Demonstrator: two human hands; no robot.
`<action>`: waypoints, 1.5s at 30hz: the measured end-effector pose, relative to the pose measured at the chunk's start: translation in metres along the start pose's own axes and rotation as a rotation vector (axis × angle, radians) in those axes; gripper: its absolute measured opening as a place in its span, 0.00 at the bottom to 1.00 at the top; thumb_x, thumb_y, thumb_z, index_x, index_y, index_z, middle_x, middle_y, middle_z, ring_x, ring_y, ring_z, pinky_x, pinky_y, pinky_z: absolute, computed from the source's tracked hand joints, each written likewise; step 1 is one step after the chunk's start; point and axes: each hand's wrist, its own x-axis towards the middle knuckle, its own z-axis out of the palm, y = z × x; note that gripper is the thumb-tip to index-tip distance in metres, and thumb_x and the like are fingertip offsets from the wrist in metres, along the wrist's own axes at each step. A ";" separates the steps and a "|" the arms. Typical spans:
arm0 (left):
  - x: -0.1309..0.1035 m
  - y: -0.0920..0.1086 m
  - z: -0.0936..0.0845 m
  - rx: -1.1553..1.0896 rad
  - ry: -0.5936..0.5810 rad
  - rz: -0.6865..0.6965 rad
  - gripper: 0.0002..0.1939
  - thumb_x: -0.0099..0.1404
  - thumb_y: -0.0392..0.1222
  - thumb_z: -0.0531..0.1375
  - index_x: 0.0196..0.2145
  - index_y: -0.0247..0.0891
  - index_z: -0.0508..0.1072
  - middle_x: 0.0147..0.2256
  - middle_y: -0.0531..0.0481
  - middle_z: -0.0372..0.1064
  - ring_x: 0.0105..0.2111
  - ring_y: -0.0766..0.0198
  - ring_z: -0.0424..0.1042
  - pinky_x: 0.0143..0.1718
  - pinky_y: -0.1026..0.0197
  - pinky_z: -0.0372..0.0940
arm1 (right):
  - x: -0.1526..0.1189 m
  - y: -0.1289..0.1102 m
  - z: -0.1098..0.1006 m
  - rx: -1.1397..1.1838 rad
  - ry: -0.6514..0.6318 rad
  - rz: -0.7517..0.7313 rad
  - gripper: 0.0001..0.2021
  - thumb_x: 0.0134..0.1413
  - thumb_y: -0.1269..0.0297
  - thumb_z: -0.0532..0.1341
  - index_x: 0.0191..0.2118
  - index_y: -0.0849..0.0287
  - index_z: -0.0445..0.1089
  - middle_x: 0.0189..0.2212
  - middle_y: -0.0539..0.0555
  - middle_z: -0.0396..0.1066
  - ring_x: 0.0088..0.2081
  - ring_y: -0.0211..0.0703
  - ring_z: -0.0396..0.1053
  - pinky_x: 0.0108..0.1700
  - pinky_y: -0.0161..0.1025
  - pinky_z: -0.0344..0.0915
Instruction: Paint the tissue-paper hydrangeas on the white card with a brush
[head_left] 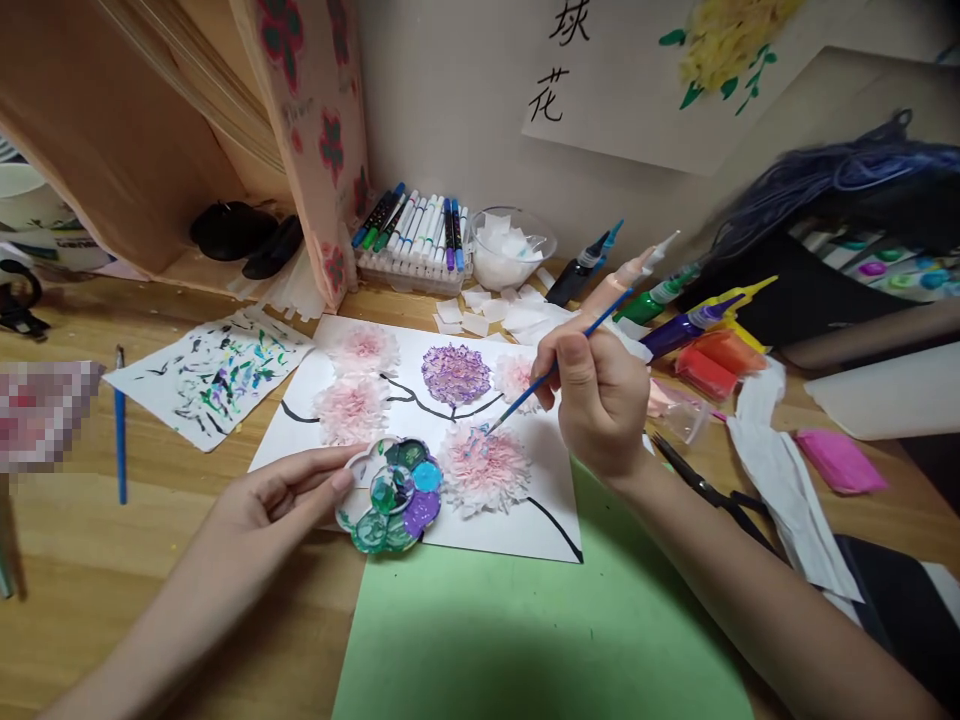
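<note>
My right hand [600,395] is closed round a blue paintbrush [555,365]. Its tip meets the large pink and white paper flower [487,475], where some light blue paint shows on the petals. In my left hand [300,490], a flower-shaped paint palette [391,497] is pinched by its rim. Its wells hold green, light blue and purple paint, and it overlaps the front edge of the white sheet [551,520]. Further back on that sheet are a purple-tipped flower [456,375], several pink flowers [352,405] and black painted stems.
A green mat [540,640] lies under the sheet. Left are a paint-smeared tissue [217,380] and another brush [121,430]. Behind stand markers [420,230] and a glass bowl [510,250] of paper pieces. On the right are paint bottles [686,325], black scissors [705,485] and white paper strips [787,490].
</note>
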 end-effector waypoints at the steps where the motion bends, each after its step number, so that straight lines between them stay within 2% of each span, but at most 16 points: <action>1: 0.000 0.001 0.000 0.012 -0.006 -0.014 0.20 0.46 0.56 0.67 0.36 0.45 0.80 0.38 0.51 0.79 0.38 0.55 0.76 0.39 0.58 0.72 | 0.000 0.000 0.000 -0.006 -0.004 -0.006 0.17 0.64 0.61 0.49 0.24 0.58 0.63 0.18 0.45 0.59 0.16 0.28 0.58 0.20 0.30 0.56; 4: -0.001 0.002 0.000 0.045 -0.029 -0.021 0.20 0.50 0.56 0.65 0.39 0.44 0.79 0.41 0.51 0.78 0.41 0.57 0.75 0.43 0.58 0.71 | -0.001 0.000 0.000 -0.041 -0.027 -0.041 0.17 0.64 0.62 0.49 0.24 0.59 0.63 0.20 0.46 0.60 0.18 0.28 0.58 0.23 0.32 0.58; 9: -0.002 0.000 -0.001 0.070 -0.025 -0.020 0.18 0.53 0.54 0.65 0.40 0.45 0.78 0.42 0.53 0.78 0.41 0.60 0.75 0.43 0.62 0.69 | -0.003 0.000 0.000 -0.099 -0.078 -0.090 0.15 0.64 0.62 0.50 0.26 0.58 0.64 0.23 0.48 0.64 0.20 0.30 0.60 0.25 0.33 0.59; 15: -0.002 0.001 -0.001 0.030 -0.020 -0.008 0.18 0.51 0.54 0.66 0.38 0.45 0.79 0.38 0.53 0.79 0.38 0.59 0.76 0.40 0.63 0.70 | -0.004 -0.003 -0.002 -0.065 -0.037 -0.091 0.16 0.64 0.62 0.49 0.26 0.58 0.64 0.19 0.46 0.60 0.19 0.30 0.58 0.26 0.34 0.58; 22: -0.004 0.001 -0.002 0.047 -0.012 0.019 0.17 0.50 0.55 0.66 0.37 0.47 0.79 0.37 0.53 0.79 0.37 0.61 0.76 0.37 0.67 0.70 | -0.005 -0.002 0.000 -0.076 -0.109 -0.135 0.14 0.64 0.63 0.49 0.27 0.58 0.63 0.21 0.47 0.63 0.21 0.31 0.60 0.27 0.33 0.60; 29: -0.002 -0.001 0.000 0.036 -0.016 0.029 0.16 0.52 0.54 0.66 0.38 0.47 0.79 0.38 0.53 0.79 0.37 0.60 0.76 0.37 0.65 0.71 | -0.006 -0.004 0.000 -0.070 -0.031 -0.126 0.16 0.64 0.61 0.49 0.26 0.58 0.65 0.19 0.47 0.61 0.20 0.31 0.59 0.26 0.34 0.59; 35: -0.004 0.003 0.001 0.036 -0.013 0.024 0.16 0.52 0.54 0.66 0.37 0.47 0.80 0.37 0.53 0.79 0.38 0.59 0.76 0.39 0.64 0.71 | -0.006 -0.002 0.001 -0.053 -0.100 -0.143 0.15 0.64 0.63 0.49 0.27 0.58 0.64 0.21 0.47 0.64 0.20 0.31 0.60 0.27 0.34 0.60; 40: -0.005 0.003 0.002 0.038 0.001 0.023 0.17 0.51 0.54 0.66 0.38 0.46 0.79 0.38 0.52 0.79 0.40 0.57 0.76 0.41 0.62 0.71 | -0.005 -0.004 0.000 -0.056 -0.010 -0.139 0.16 0.64 0.61 0.49 0.26 0.58 0.64 0.19 0.46 0.61 0.19 0.30 0.59 0.25 0.34 0.58; 45: -0.004 0.001 0.001 0.044 0.000 0.018 0.18 0.51 0.55 0.66 0.38 0.46 0.79 0.38 0.51 0.79 0.40 0.56 0.76 0.41 0.61 0.72 | -0.006 -0.002 0.000 -0.054 -0.115 -0.147 0.14 0.64 0.63 0.50 0.28 0.58 0.64 0.20 0.46 0.62 0.20 0.30 0.60 0.26 0.34 0.59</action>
